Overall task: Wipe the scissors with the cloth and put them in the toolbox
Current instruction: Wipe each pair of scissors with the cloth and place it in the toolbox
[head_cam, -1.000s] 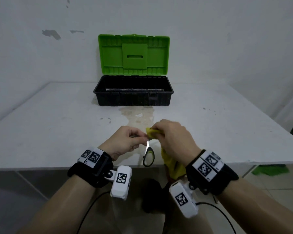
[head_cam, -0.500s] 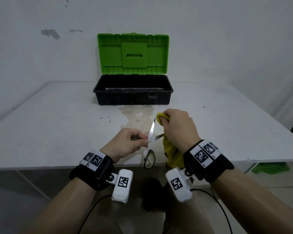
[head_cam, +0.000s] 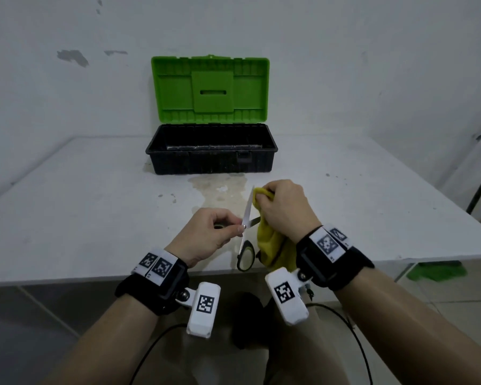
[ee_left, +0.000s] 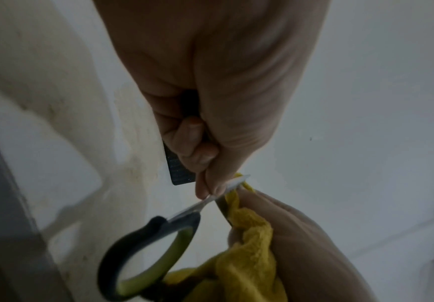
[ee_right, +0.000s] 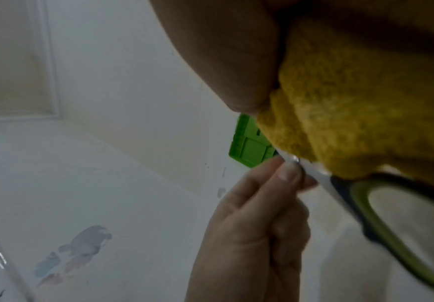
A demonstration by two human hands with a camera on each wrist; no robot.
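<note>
My left hand [head_cam: 208,232] pinches the scissors [head_cam: 246,232] at the pivot, above the table's front edge, and one black-and-green handle loop hangs below. The blades stand apart, the long one pointing up and away. My right hand [head_cam: 282,209] grips the yellow cloth [head_cam: 272,245], bunched against the upper blade near its tip. In the left wrist view my left hand [ee_left: 210,183] pinches the scissors [ee_left: 159,245] beside the cloth [ee_left: 247,261]. The right wrist view shows the cloth [ee_right: 353,102] over the scissors [ee_right: 391,214]. The black toolbox [head_cam: 211,159] stands with its green lid raised at the table's back.
The white table [head_cam: 81,218] has a pale stain [head_cam: 220,190] in front of the toolbox. A white wall [head_cam: 345,65] rises behind it. Something green [head_cam: 436,270] lies on the floor under the table's right corner.
My right hand has slid the cloth up the blade from near the pivot toward the tip. The blades, hidden a second ago, now stand bare and apart. My left hand has kept its pinch.
</note>
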